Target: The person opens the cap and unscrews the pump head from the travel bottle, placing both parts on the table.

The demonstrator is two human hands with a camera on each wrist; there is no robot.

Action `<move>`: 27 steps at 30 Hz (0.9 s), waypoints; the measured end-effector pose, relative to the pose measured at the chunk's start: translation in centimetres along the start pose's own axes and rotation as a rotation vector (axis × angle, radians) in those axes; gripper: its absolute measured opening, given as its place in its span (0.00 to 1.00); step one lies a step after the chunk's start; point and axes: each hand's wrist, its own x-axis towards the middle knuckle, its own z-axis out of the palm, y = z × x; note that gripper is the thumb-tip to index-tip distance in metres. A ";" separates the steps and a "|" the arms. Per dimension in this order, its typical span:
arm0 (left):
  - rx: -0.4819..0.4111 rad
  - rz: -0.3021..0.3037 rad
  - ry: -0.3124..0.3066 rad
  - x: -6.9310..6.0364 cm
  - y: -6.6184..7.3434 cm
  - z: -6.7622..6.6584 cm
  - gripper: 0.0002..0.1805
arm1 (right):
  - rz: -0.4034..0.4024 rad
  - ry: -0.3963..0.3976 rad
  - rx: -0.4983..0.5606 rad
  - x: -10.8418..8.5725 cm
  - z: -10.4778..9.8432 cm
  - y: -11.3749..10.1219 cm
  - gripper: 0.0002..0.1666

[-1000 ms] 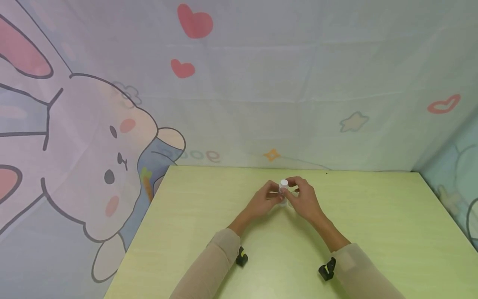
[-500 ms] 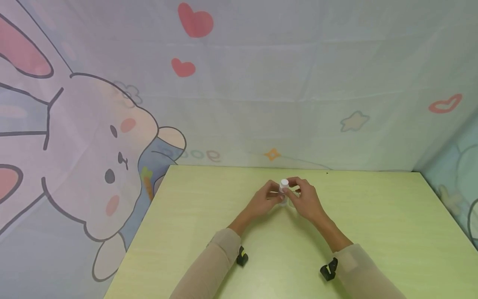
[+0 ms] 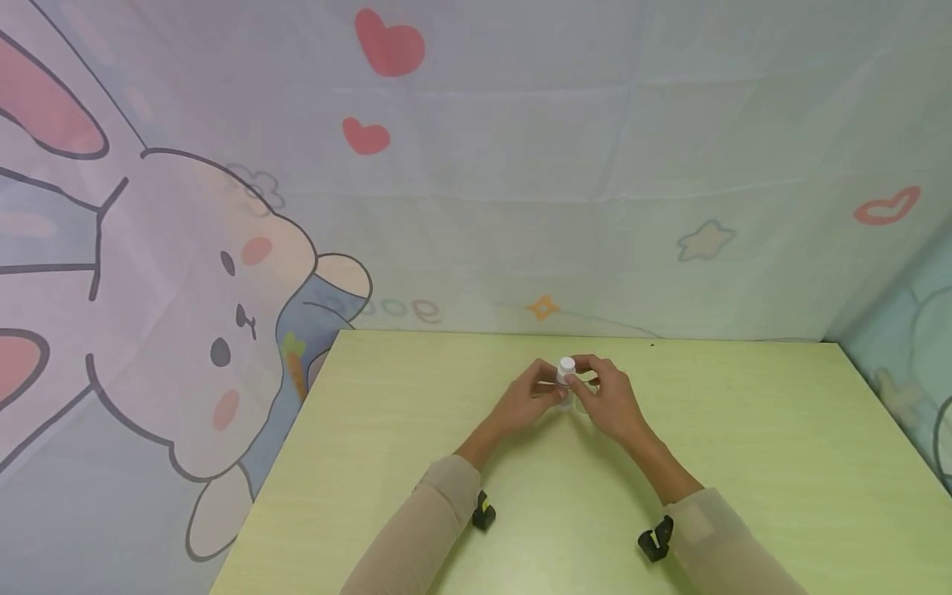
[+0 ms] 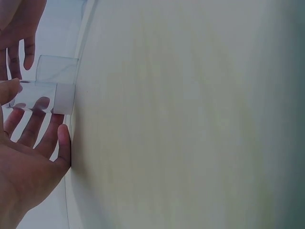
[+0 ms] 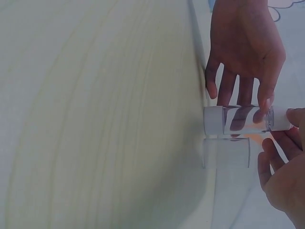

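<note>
A small clear bottle [image 5: 238, 120] with a white top [image 3: 568, 364] and a white base [image 4: 64, 98] stands upright on the table. My left hand [image 3: 522, 402] has its fingers and thumb around the clear body from the left. From the right, my right hand [image 3: 611, 402] pinches the white top, its thumb [image 5: 295, 116] against the side; the fingers behind are partly hidden. Next to the bottle, on the right-hand side, a clear cup-like cover [image 5: 228, 153] stands on the table, apart from both hands.
The light yellow-green table [image 3: 387, 413] stretches out around the hands. A fabric backdrop [image 3: 521, 165] printed with a rabbit and hearts hangs behind its far edge. Black clips [image 3: 656, 540] sit at both sleeve cuffs.
Both hands stay at the bottle. The right hand and the bottle's top shift very slightly to the right; the clear cover stays in place.
</note>
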 end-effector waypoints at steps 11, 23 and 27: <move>-0.002 -0.004 0.001 0.2 -0.1 0.0 0.13 | 0.029 0.016 0.017 0.1 0.0 0.0 0.25; -0.010 -0.004 -0.004 0.3 -0.3 0.0 0.13 | 0.030 0.055 0.010 0.1 0.4 -0.1 0.21; -0.020 -0.004 -0.003 0.3 -0.2 0.0 0.14 | 0.024 0.051 0.007 0.2 0.4 -0.1 0.20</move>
